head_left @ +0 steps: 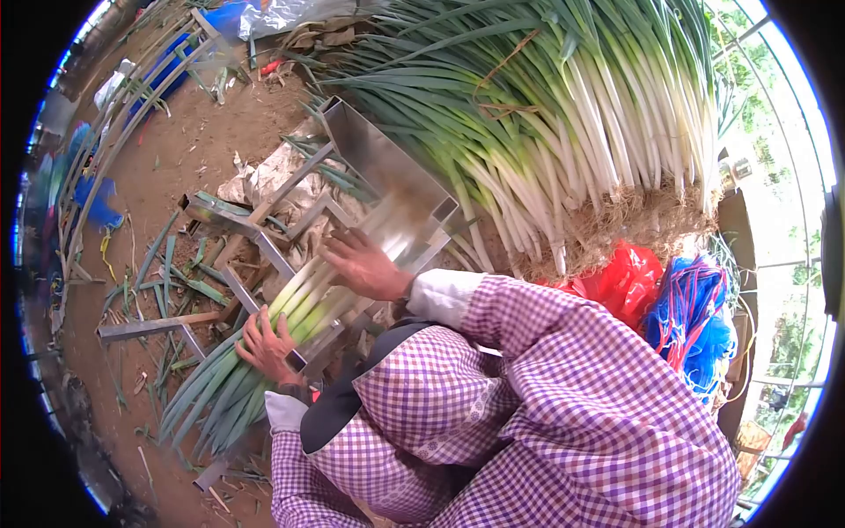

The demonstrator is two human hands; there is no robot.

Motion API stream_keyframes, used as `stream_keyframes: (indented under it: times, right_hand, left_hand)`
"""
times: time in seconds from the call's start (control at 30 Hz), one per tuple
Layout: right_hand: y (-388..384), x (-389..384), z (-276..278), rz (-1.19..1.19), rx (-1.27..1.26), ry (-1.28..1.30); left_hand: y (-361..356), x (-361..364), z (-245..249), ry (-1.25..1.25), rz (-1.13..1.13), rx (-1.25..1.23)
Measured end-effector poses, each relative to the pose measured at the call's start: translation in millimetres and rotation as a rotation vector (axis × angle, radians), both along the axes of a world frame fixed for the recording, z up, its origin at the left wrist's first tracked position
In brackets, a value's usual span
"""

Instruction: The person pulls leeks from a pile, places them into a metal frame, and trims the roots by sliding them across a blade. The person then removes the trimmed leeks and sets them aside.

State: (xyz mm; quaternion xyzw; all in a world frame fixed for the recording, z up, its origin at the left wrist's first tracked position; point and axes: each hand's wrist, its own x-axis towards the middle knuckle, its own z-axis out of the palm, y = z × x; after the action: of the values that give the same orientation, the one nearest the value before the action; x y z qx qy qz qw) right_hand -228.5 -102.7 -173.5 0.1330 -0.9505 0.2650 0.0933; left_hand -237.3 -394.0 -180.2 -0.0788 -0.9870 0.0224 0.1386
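Note:
A bundle of long green onions (319,308) lies across a metal frame (387,150), green leaves toward the lower left and white ends toward the upper right. My left hand (267,348) grips the bundle where the stalks turn green, its fingers curved over the top. Across the white stalks my right hand (365,264) rests flat with fingers stretched out. Motion blur smears the root ends beyond it, inside the frame's metal trough. Both wrists show white cuffs and checked sleeves.
A large pile of green onions (563,114), roots toward me, fills the upper right. Red plastic (620,280) and a bunch of blue ties (695,317) lie at right. Leaf scraps (167,273) litter the soil at left, near curved metal rods (97,167).

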Motion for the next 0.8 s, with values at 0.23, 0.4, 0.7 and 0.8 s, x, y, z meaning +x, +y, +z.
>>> stream_keyframes:
  times: [0.23, 0.4, 0.7, 0.8]
  right_hand:
    - [57.8, 38.3, 34.3, -0.016, 0.026, -0.006]
    - [86.7, 6.2, 76.1, 0.052, 0.253, -0.288]
    - [110.5, -19.9, -8.4, 0.209, 0.328, -0.561]
    - [99.6, -18.8, 32.7, 0.118, 0.419, -0.593]
  left_hand:
    - [1.5, 0.6, 4.3, 0.03, -0.022, 0.056]
    - [6.4, 3.9, 16.3, -0.105, 0.008, 0.18]
    - [5.9, 5.4, 16.9, -0.072, 0.01, 0.121]
    - [6.2, 5.2, 16.7, -0.085, 0.01, 0.126]
